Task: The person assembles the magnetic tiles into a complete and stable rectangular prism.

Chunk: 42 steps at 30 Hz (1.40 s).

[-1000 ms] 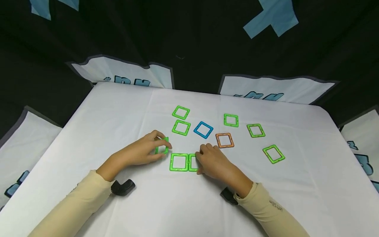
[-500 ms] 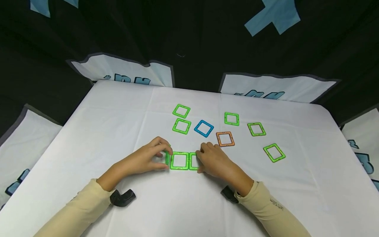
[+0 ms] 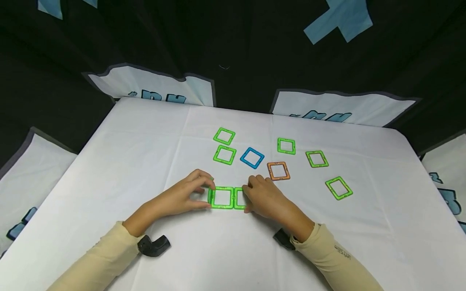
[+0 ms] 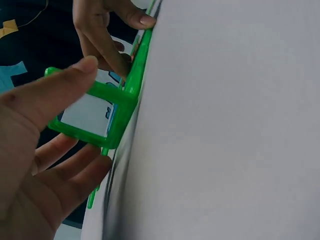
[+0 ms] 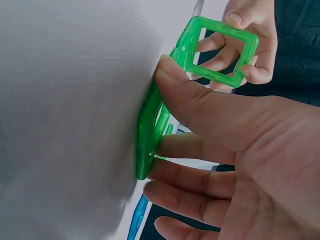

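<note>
The left hand (image 3: 179, 197) pinches an upright green frame (image 4: 120, 122) along the left edge of a flat green square (image 3: 222, 207) — to its right, the right hand (image 3: 263, 197) grips the adjoining flat tile (image 3: 239, 207).

The left hand (image 4: 37, 185) pinches an upright green frame (image 4: 120, 119).

The desk (image 3: 397, 258) is being covered by a white cloth (image 3: 218, 258). By it, two flat green frames (image 3: 222, 207) are being borne edge to edge, an upright green frame (image 4: 121, 120) being held at their left end. Beyond them, two loose green frames (image 3: 222, 162), a blue frame (image 3: 248, 164) and an orange frame (image 3: 281, 178) are being carried flat, and to the right, three more green frames (image 3: 319, 166).
</note>
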Each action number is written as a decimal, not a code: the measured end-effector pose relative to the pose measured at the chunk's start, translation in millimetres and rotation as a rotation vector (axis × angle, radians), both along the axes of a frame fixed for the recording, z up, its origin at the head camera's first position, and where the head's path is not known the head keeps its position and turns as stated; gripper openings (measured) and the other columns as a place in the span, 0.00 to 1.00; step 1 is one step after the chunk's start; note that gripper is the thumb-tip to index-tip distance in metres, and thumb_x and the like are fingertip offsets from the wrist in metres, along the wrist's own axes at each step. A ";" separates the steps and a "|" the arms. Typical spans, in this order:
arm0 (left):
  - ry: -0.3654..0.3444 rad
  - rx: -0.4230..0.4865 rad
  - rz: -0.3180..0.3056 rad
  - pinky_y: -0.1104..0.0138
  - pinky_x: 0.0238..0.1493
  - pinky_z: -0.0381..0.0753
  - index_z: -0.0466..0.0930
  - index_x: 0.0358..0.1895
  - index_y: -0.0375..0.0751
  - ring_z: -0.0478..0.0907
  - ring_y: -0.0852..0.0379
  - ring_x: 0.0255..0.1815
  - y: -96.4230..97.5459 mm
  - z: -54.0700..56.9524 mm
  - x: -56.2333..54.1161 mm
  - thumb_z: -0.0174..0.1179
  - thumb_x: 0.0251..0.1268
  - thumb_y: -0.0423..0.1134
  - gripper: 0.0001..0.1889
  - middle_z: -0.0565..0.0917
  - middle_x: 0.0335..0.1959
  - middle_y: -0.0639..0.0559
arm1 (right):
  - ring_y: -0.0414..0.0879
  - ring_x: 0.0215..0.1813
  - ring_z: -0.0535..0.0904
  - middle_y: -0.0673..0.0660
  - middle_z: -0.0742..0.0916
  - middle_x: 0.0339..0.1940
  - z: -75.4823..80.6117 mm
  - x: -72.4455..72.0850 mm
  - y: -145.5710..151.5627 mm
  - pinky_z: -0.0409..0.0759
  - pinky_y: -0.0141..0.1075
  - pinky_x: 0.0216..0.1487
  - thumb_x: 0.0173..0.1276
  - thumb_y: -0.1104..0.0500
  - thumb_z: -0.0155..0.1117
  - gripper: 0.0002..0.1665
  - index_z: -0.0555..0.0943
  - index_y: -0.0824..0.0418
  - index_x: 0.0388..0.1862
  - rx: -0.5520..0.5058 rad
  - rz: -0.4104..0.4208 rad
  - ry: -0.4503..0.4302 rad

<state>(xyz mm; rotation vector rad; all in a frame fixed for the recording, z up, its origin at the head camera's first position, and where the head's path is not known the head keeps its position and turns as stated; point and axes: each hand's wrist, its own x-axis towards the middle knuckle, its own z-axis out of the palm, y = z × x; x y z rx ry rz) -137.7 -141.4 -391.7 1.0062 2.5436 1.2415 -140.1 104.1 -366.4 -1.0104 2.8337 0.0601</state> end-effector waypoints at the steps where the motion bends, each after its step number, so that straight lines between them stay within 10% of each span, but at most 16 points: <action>1: 0.002 0.000 0.006 0.70 0.51 0.80 0.72 0.44 0.42 0.71 0.58 0.53 -1.0 -0.9 0.5 0.69 0.47 0.35 0.20 0.68 0.51 0.53 | 0.48 0.41 0.69 0.56 0.78 0.39 0.4 -0.3 -0.7 0.71 0.38 0.39 0.49 0.45 0.71 0.33 0.79 0.63 0.49 -0.002 0.000 -0.007; 11: 0.044 0.005 0.031 0.70 0.51 0.79 0.71 0.46 0.45 0.73 0.58 0.51 -0.3 -12.1 2.8 0.70 0.47 0.36 0.22 0.67 0.52 0.52 | 0.48 0.42 0.70 0.56 0.78 0.41 0.4 -3.4 3.2 0.71 0.38 0.40 0.47 0.42 0.72 0.35 0.79 0.63 0.49 -0.025 0.005 -0.044; 20: 0.066 -0.002 0.015 0.70 0.52 0.79 0.70 0.47 0.44 0.73 0.55 0.51 2.2 -13.6 4.2 0.69 0.49 0.37 0.22 0.66 0.53 0.50 | 0.46 0.44 0.73 0.55 0.80 0.42 12.9 -32.7 0.9 0.75 0.42 0.48 0.53 0.41 0.66 0.33 0.80 0.60 0.51 -0.098 -0.036 -0.280; 30: 0.061 0.025 -0.008 0.70 0.53 0.79 0.70 0.47 0.42 0.72 0.54 0.53 -1.2 -15.1 5.4 0.68 0.50 0.37 0.21 0.65 0.53 0.48 | 0.53 0.59 0.71 0.61 0.74 0.59 0.2 -90.1 -43.8 0.74 0.47 0.58 0.57 0.43 0.64 0.40 0.67 0.57 0.66 -0.122 -0.091 -0.139; 42: 0.060 0.037 0.007 0.70 0.53 0.79 0.72 0.48 0.43 0.71 0.57 0.55 -3.0 -12.3 6.0 0.67 0.52 0.40 0.20 0.67 0.52 0.53 | 0.49 0.50 0.76 0.58 0.78 0.54 4.3 -88.8 -48.4 0.77 0.42 0.53 0.56 0.44 0.66 0.33 0.75 0.59 0.57 -0.005 -0.070 -0.166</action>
